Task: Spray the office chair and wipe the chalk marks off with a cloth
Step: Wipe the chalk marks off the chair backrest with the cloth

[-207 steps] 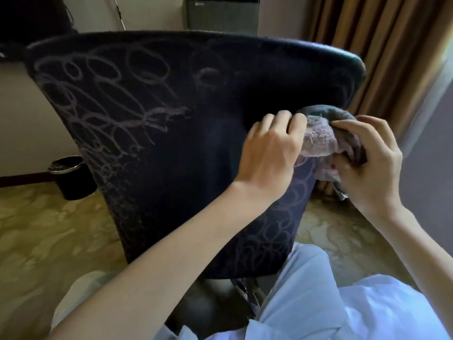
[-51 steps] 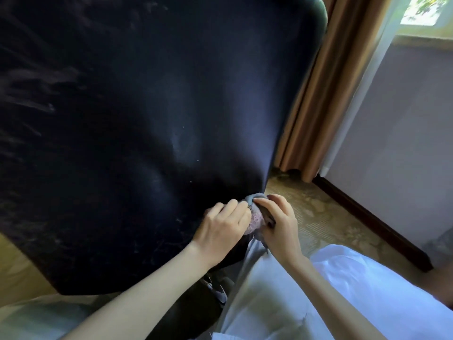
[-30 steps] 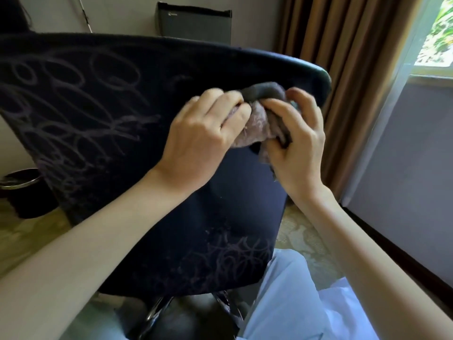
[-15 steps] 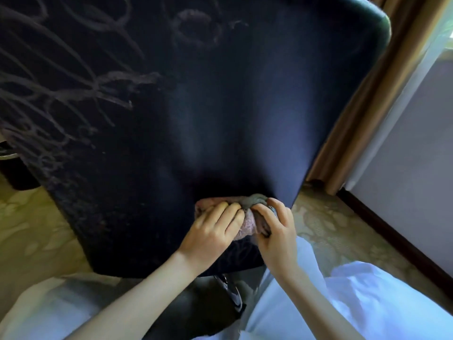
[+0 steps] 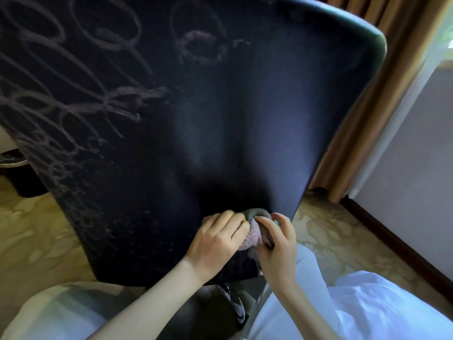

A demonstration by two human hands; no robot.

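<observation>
The dark back of the office chair [image 5: 220, 119] fills most of the head view. Pale chalk marks [image 5: 81, 94] loop over its left half and top; its right half looks smooth and dark. A bunched grey-pink cloth [image 5: 255, 231] is pressed against the lower right of the backrest. My left hand [image 5: 218, 244] grips the cloth from the left and my right hand [image 5: 277, 241] grips it from the right. No spray bottle is in view.
A dark waste bin [image 5: 17, 173] stands on the patterned carpet [image 5: 29, 241] at the left, partly behind the chair. Brown curtains [image 5: 382, 94] and a wall with a dark skirting board [image 5: 397, 244] lie to the right. My white-clothed knees [image 5: 367, 307] are below the chair.
A second ago both hands held the cloth near the top right of the backrest; they dragged it down to the lower edge and have stayed there since half a second ago.
</observation>
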